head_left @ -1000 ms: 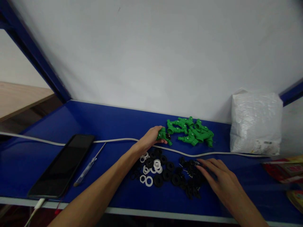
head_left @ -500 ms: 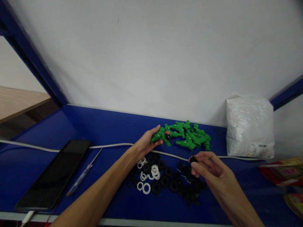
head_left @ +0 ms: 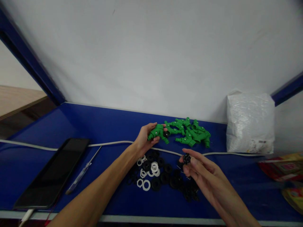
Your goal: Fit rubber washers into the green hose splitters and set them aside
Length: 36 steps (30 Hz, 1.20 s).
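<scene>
Left hand (head_left: pixel 143 138), just below the centre of the frame, is closed around a green fitting (head_left: pixel 158 130), with a dark piece at the fitting's right end. Right hand (head_left: pixel 208 168), lower right of centre, pinches a black part (head_left: pixel 187 158) between thumb and fingers, apart from the fitting. White rings (head_left: pixel 146 185) and black rings (head_left: pixel 156 184) lie at lower centre; other fittings (head_left: pixel 200 136) are heaped right of the left hand.
</scene>
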### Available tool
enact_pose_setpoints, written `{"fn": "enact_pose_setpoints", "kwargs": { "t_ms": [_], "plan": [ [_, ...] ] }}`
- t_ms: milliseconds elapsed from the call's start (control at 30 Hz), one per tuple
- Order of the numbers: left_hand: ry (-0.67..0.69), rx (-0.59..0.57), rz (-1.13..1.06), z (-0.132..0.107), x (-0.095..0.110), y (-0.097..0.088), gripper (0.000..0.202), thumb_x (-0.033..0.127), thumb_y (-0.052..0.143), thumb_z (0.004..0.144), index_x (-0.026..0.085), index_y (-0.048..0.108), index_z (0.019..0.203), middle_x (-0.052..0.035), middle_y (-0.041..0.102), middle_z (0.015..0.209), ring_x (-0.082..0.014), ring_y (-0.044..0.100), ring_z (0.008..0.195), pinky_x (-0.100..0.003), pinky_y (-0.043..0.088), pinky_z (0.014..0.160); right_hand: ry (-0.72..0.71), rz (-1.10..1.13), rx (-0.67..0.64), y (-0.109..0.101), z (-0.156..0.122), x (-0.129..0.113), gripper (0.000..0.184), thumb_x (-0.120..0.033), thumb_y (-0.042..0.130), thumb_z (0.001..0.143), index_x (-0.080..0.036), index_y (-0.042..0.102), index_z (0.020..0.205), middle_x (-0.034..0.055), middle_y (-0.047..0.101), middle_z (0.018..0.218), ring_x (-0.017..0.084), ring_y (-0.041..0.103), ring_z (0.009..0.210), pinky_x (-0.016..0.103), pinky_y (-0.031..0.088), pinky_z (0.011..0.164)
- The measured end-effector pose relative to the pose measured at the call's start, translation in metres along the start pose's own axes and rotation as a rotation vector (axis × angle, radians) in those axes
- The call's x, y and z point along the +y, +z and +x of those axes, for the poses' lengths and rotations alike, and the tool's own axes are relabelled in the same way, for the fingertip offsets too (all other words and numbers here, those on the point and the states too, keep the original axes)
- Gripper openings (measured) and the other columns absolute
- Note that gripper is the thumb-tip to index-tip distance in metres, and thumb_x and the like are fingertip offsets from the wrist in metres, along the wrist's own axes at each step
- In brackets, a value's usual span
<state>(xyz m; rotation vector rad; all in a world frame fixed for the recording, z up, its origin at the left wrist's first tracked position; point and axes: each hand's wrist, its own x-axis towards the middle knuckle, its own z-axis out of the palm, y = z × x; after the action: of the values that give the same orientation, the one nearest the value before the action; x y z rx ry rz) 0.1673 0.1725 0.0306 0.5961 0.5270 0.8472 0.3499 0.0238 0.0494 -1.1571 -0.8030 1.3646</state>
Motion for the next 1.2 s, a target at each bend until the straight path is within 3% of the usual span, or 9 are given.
{"fn": "enact_pose_setpoints", "kwargs": {
  "t_ms": [267, 367, 500, 633, 867, 1000, 1200],
  "plan": [
    [-0.033, 0.018, -0.029, 0.000, 0.000, 0.001, 0.031, 0.028, 0.048, 0.091, 0.007, 0.070, 0.096, -0.0140, 0.071, 0.084, -0.0060, 0.037, 0.043, -0.019, 0.026, 0.038, -0.068, -0.052, -0.027, 0.016, 0.006, 0.001, 0.024, -0.035, 0.087, 0.077, -0.024, 0.078, 0.097, 0.0060, 0.079, 0.093, 0.018, 0.073, 0.074, 0.030, 0.061, 0.073],
    [-0.045, 0.018, -0.024, 0.000, -0.001, 0.001, 0.030, 0.028, 0.049, 0.090, 0.008, 0.071, 0.094, -0.0145, 0.072, 0.087, -0.0060, 0.038, 0.043, -0.018, 0.025, 0.038, -0.119, -0.129, -0.026, 0.027, 0.013, -0.001, 0.025, -0.038, 0.088, 0.075, -0.023, 0.079, 0.092, 0.0064, 0.080, 0.094, 0.020, 0.075, 0.078, 0.033, 0.062, 0.077],
    [-0.037, -0.003, -0.001, -0.001, -0.003, 0.000, 0.032, 0.031, 0.050, 0.091, 0.008, 0.072, 0.094, -0.0132, 0.072, 0.086, -0.0054, 0.037, 0.043, -0.019, 0.027, 0.039, -0.209, -0.270, -0.040, 0.040, 0.027, -0.005, 0.025, -0.044, 0.079, 0.084, -0.023, 0.079, 0.098, 0.0066, 0.080, 0.100, 0.023, 0.077, 0.088, 0.037, 0.061, 0.088],
    [-0.028, 0.006, 0.010, 0.001, -0.006, -0.002, 0.031, 0.032, 0.054, 0.087, 0.008, 0.073, 0.094, -0.0089, 0.068, 0.076, -0.0055, 0.037, 0.043, -0.019, 0.028, 0.041, -0.382, -0.418, -0.074, 0.051, 0.043, -0.007, 0.018, -0.036, 0.077, 0.086, -0.023, 0.078, 0.098, 0.0045, 0.080, 0.100, 0.024, 0.077, 0.093, 0.038, 0.062, 0.092],
    [-0.029, 0.052, -0.045, 0.004, -0.009, -0.003, 0.022, 0.029, 0.057, 0.086, 0.011, 0.066, 0.079, -0.0006, 0.056, 0.060, -0.0054, 0.038, 0.041, -0.019, 0.026, 0.041, -0.882, -0.920, -0.011, 0.059, 0.060, -0.005, 0.020, -0.017, 0.066, 0.091, -0.024, 0.076, 0.107, 0.0050, 0.077, 0.117, 0.023, 0.073, 0.110, 0.040, 0.057, 0.103],
    [-0.047, 0.081, -0.057, 0.002, -0.009, 0.000, 0.020, 0.029, 0.059, 0.085, 0.011, 0.066, 0.081, 0.0005, 0.053, 0.059, -0.0055, 0.038, 0.041, -0.018, 0.028, 0.041, -0.952, -1.027, -0.055, 0.057, 0.066, -0.002, 0.028, -0.014, 0.061, 0.094, -0.026, 0.074, 0.115, 0.0041, 0.077, 0.120, 0.023, 0.073, 0.111, 0.042, 0.058, 0.103],
    [-0.020, 0.071, -0.019, 0.001, -0.012, 0.000, 0.020, 0.030, 0.058, 0.084, 0.012, 0.066, 0.079, -0.0022, 0.057, 0.066, -0.0064, 0.042, 0.048, -0.017, 0.032, 0.045, -0.991, -1.084, -0.068, 0.051, 0.073, 0.001, 0.026, -0.015, 0.060, 0.095, -0.027, 0.077, 0.110, 0.0022, 0.077, 0.121, 0.024, 0.074, 0.109, 0.040, 0.061, 0.099]
  ]
}}
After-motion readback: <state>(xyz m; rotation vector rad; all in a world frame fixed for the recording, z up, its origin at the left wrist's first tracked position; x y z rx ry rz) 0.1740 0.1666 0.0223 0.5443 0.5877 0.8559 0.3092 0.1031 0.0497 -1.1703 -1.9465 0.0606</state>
